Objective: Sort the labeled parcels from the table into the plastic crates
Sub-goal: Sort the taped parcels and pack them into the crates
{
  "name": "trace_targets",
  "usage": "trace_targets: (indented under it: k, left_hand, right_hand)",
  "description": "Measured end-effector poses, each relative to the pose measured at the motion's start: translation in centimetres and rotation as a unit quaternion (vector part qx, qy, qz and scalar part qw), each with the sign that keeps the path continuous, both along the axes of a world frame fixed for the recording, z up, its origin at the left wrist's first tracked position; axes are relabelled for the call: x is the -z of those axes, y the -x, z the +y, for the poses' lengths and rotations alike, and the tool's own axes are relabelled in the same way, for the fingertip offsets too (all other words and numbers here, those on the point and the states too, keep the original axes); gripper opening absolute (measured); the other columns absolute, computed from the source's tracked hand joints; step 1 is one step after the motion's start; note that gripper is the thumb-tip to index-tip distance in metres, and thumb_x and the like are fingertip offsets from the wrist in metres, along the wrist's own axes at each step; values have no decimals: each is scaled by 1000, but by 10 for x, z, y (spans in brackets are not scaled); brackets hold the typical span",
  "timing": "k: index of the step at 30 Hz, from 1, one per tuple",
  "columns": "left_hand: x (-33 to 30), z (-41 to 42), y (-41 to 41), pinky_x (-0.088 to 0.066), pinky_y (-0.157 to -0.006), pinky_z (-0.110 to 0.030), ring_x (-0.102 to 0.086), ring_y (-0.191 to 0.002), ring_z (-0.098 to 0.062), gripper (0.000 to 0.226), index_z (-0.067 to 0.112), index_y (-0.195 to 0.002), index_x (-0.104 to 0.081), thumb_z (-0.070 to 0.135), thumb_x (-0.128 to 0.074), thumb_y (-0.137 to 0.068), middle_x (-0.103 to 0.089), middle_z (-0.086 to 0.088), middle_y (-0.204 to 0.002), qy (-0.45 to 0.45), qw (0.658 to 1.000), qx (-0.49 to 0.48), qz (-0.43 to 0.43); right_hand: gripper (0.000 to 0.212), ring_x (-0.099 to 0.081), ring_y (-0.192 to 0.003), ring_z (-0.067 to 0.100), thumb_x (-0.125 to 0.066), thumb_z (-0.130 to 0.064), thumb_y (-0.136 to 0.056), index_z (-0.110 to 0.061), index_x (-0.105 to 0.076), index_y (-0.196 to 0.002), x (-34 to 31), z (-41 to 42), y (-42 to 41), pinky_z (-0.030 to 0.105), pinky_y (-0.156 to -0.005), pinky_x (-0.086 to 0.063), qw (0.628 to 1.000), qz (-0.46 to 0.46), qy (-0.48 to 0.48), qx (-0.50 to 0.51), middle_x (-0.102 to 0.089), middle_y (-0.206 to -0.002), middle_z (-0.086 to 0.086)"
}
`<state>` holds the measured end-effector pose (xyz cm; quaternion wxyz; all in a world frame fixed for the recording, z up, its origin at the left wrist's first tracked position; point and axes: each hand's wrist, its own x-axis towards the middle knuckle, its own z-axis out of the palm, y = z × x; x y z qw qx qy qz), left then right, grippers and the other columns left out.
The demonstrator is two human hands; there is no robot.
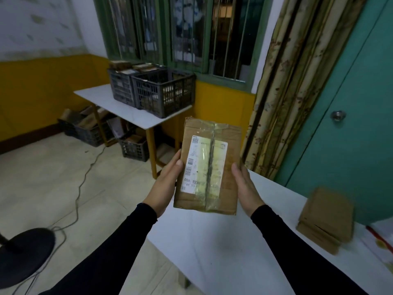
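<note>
I see a brown cardboard parcel (207,167) with a white label (203,165) striped by black barcodes (yellowed tape over it). My sleeves (297,241) are black. Both counters are white: near (223,252), far (119,107). Dark grey lattice crates (163,92); mustard-yellow wall (42,92); teal door (350,145); beige flowered curtain (287,92).

The room is dim, and the window (191,35) is dark. Tape on the parcel (209,167) shines a little. Edges bend, and the box stack (325,220) looks blurry.
</note>
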<state>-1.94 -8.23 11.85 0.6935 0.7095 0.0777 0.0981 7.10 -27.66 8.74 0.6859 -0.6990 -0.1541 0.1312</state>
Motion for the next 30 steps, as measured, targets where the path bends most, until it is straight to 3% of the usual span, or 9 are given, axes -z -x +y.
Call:
trace_targets:
  k: [4,8,12,14,19,24,27,30]
  left_hand:
    - [-9,45,-4,-38,-98,-21,-48,-122,8,51,48,-144,-37,59,-42,-94,-49,26,-137,-1,999,19,-30]
    - [-15,86,-6,-48,-86,-13,-58,-111,9,40,42,-138,-46,45,-37,-99,-61,27,-124,12,999,4,-39]
    - [-15,126,-13,-48,-69,-11,-64,-96,9,30,47,-123,-53,41,-32,-104,-68,30,-105,19,999,-29,-26]
    - [-12,147,-18,-49,-66,-10,-66,-92,7,29,45,-121,-56,43,-33,-103,-70,27,-102,34,998,-51,-21]
    - [-10,197,-29,-47,-71,-18,-66,-87,6,29,45,-115,-60,43,-34,-103,-71,25,-98,21,992,-128,-9]
    - [-19,258,-41,-48,-78,-19,-65,-103,1,31,43,-122,-59,42,-36,-102,-69,23,-111,-9,981,-192,-35]
    - [-21,296,-47,-51,-90,-25,-63,-111,-5,34,35,-131,-57,40,-39,-102,-67,15,-122,-8,976,-211,-58]
    - [-16,345,-61,-51,-89,-30,-66,-106,-6,31,33,-127,-60,36,-39,-103,-70,13,-115,5,971,-231,-69]
  right_hand:
    - [82,-45,-131,5,-41,-86,-75,-50,-30,-148,-10,43,-2,41,-112,-37,999,-24,-21,14,-46,-143,-13]
    - [77,-43,-138,15,-41,-90,-76,-51,-41,-142,-9,90,-10,53,-114,-33,1000,-4,-26,1,-50,-145,-9]
    - [79,-60,-123,23,-49,-78,-79,-28,-52,-140,-11,140,-20,47,-101,-51,995,57,-81,-22,-61,-136,5]
    - [80,-62,-120,25,-53,-74,-79,-23,-51,-141,-10,167,-29,48,-99,-52,991,90,-95,-41,-62,-134,8]
    - [52,-64,-117,27,-53,-59,-90,-27,-60,-130,-1,235,-61,47,-97,-51,980,121,-111,-116,-70,-121,3]
    - [73,-60,-122,28,-53,-71,-81,-24,-54,-137,-2,315,-92,56,-104,-45,967,125,-100,-199,-64,-131,8]
    - [80,-59,-123,27,-55,-75,-76,-27,-51,-140,0,362,-104,56,-105,-45,963,121,-102,-220,-63,-132,6]
    - [79,-58,-124,27,-55,-75,-77,-28,-51,-140,4,415,-120,56,-105,-45,959,108,-104,-240,-63,-133,5]
